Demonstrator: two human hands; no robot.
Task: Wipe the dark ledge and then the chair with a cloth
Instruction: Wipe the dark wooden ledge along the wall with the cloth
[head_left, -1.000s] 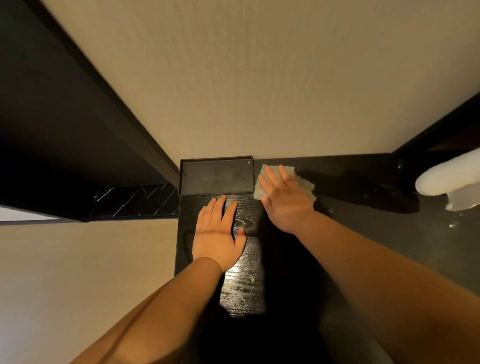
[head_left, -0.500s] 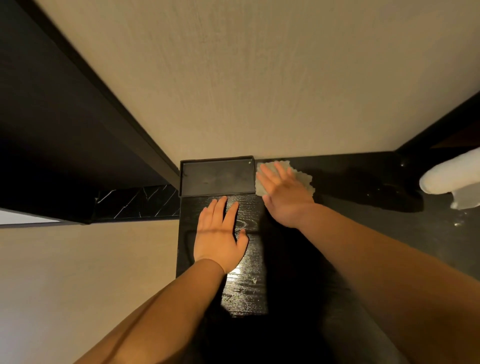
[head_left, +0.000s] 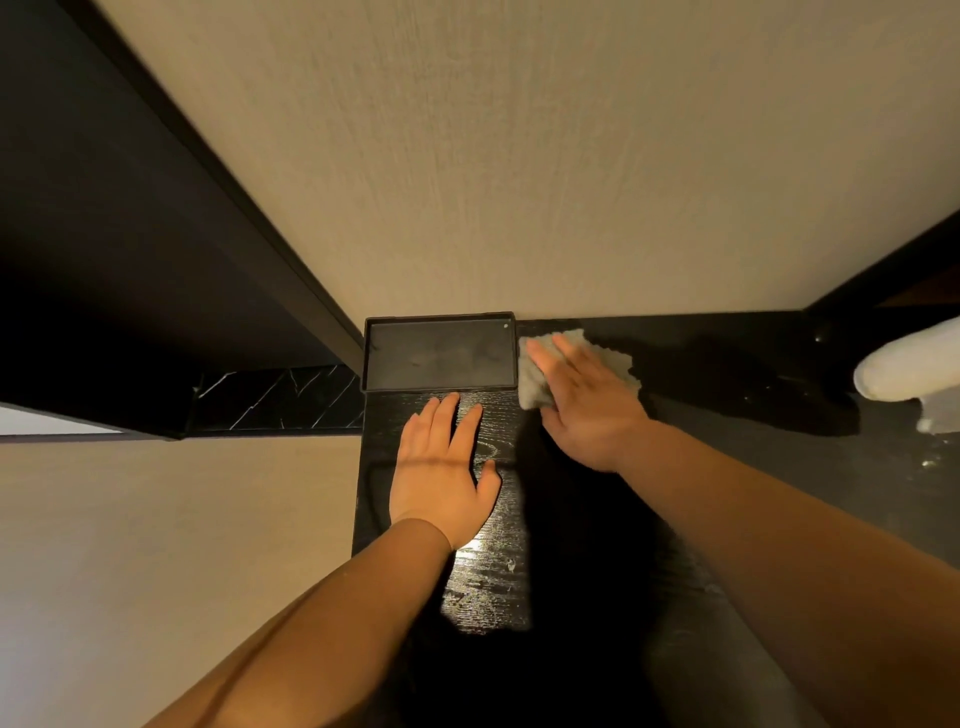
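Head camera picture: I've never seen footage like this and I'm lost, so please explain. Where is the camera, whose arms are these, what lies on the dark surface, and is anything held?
There is no machine here: these are a person's two bare arms. The camera sits on the person's head, looking forward and down, and its wide lens bends straight lines. The dark ledge runs along a beige wall. The left hand rests flat on it, holding nothing. The right hand presses a grey cloth onto the ledge with straight fingers, beside a shallow black tray set against the wall. A white object shows at the right edge; I cannot tell what it is.
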